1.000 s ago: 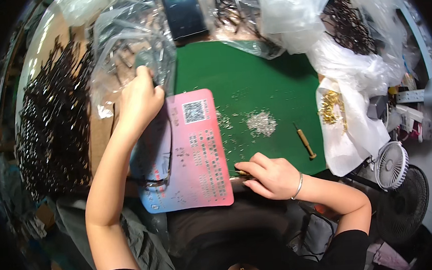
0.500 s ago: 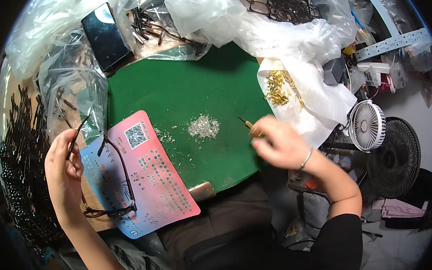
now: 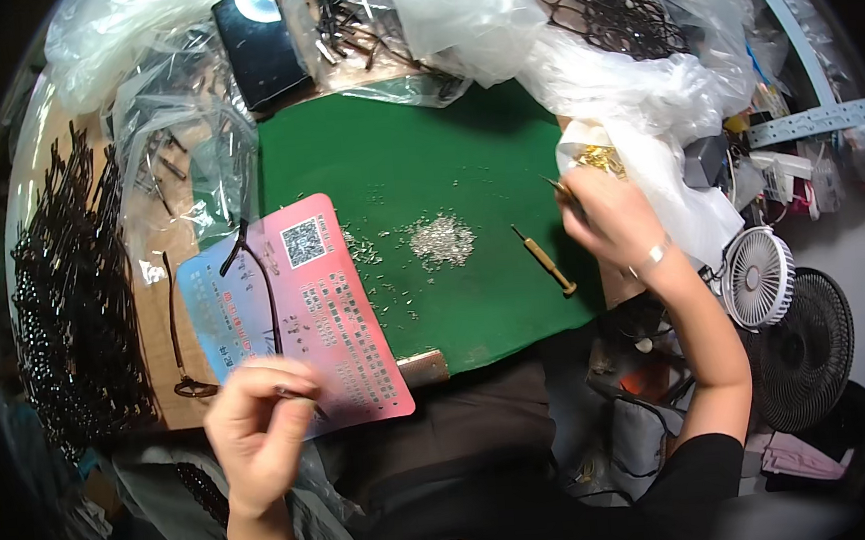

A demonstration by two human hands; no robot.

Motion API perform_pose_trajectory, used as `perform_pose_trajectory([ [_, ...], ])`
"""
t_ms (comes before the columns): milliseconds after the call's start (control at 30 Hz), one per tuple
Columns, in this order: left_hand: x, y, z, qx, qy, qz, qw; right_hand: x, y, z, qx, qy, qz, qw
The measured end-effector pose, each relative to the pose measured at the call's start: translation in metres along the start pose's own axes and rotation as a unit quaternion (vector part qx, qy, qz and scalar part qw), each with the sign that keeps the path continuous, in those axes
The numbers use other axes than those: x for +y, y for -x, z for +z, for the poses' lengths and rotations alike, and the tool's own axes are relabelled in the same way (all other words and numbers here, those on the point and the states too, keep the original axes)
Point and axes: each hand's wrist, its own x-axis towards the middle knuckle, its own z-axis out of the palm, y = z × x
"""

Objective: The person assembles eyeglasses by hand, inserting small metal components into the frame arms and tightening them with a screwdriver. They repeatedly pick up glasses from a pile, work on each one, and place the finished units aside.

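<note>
A dark eyeglass frame (image 3: 275,311) lies partly over a pink-and-blue printed card, its temples stretched toward the far side. My left hand (image 3: 258,428) is closed at the near end of the frame, thumb and fingers pinched on its front; the hand hides much of that part. On the green mat lies a brass-handled screwdriver (image 3: 546,262), apart from both hands. My right hand (image 3: 604,216) is closed round a thin, dark-tipped tool (image 3: 559,187), mostly hidden by the fingers. It hovers at the mat's right edge, beside small gold-coloured pieces (image 3: 600,160).
Small silvery bits form a pile (image 3: 440,240) on the green mat (image 3: 384,143). The printed card (image 3: 358,355) covers the left edge. Many dark temples (image 3: 73,295) are heaped at far left. A phone (image 3: 261,46) and plastic bags line the back; a white fan (image 3: 757,277) stands right.
My right hand has let go of the brass screwdriver, moved up and right, and now grips another thin tool. My left hand has shifted from a temple to the near front of the frame.
</note>
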Motion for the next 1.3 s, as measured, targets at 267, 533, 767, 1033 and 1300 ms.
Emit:
perform_pose_trajectory([
  [267,-0.035,0.017,0.049,-0.171,0.177,-0.296,0.923,-0.126,0.001,0.014,-0.100,-0.495,-0.025,0.863],
  [533,-0.033,0.019,0.032,-0.184,0.246,-0.333,0.891,-0.127,-0.009,0.032,-0.127,-0.559,-0.037,0.819],
  [767,-0.049,0.020,0.036,-0.162,0.283,-0.295,0.898,-0.133,-0.003,0.040,-0.135,-0.634,0.042,0.760],
  [1033,-0.043,0.015,0.041,-0.168,0.156,-0.219,0.948,-0.121,-0.011,0.043,-0.354,-0.730,0.216,0.544],
  [1300,-0.050,0.010,0.048,-0.182,0.009,-0.194,0.964,-0.117,-0.001,0.059,-0.309,-0.608,0.105,0.723],
])
